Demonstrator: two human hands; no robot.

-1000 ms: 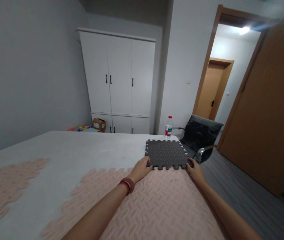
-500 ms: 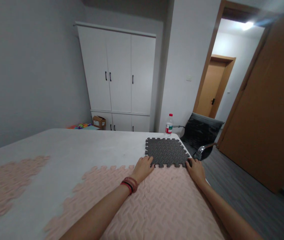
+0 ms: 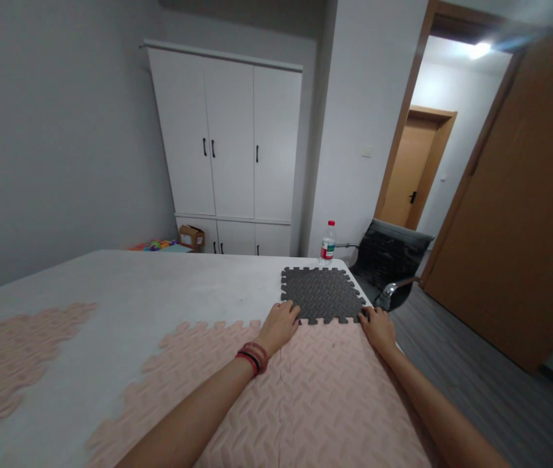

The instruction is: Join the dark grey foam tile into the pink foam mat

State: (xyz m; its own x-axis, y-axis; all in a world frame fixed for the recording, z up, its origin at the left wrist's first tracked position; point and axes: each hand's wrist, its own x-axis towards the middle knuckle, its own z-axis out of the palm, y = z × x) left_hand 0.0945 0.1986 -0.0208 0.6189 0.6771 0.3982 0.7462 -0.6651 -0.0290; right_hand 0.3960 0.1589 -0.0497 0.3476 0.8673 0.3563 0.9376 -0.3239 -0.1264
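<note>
White table [image 3: 159, 286]: broad top, filling the lower left and centre of the view.
Pink foam mats [image 3: 315, 396]: interlocked, herringbone-textured, spread over the near right part of the table; 1 separate pink patch at the near left edge.
Dark grey foam mat tile [image 3: 322, 294]: 1 piece, toothed edges, flat at the far right corner of the table, near edge meeting the pink mats' far edge.
Black chair [image 3: 390, 260]: on the floor, just off the table's right edge.
Left hand [image 3: 281, 323]: palm down, fingers spread and not closed on anything, fingertips pressing the grey tile's near left corner; red and black bands at the wrist.
Right hand [image 3: 378, 325]: palm down, fingers loose, gripping nothing, touching the tile's near right corner.
Water bottle [image 3: 327, 244]: upright, at the table's far edge, beyond the tile.
</note>
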